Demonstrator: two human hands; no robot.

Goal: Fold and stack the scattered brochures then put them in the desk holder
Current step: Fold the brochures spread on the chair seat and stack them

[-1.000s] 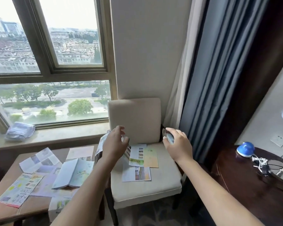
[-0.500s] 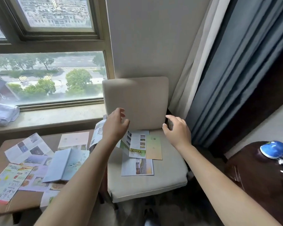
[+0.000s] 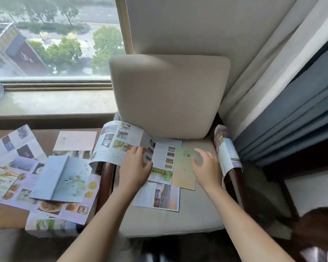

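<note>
A large open brochure (image 3: pixel 117 144) hangs over the chair's left armrest, and my left hand (image 3: pixel 136 167) pinches its right edge. My right hand (image 3: pixel 204 165) hovers with fingers spread, holding nothing, over a tan and green brochure (image 3: pixel 184 173) on the seat. Beside that one lies a white brochure with a green picture (image 3: pixel 163 163). Another brochure with photos (image 3: pixel 157 195) lies nearer me. One more brochure (image 3: pixel 227 154) is curled over the right armrest. Several brochures cover the table on the left, among them a half-folded blue one (image 3: pixel 61 178). No desk holder is in view.
The beige chair (image 3: pixel 169 95) stands against the wall, with dark wooden armrests. The brown table (image 3: pixel 8 214) touches its left side, under the window sill (image 3: pixel 51 103). Blue and white curtains (image 3: pixel 292 91) hang on the right. A dark wooden surface (image 3: pixel 320 224) shows at the lower right.
The view has tilted down and come closer to the seat. Both hands have dropped lower; my right hand has left the right armrest and is now over the tan brochure.
</note>
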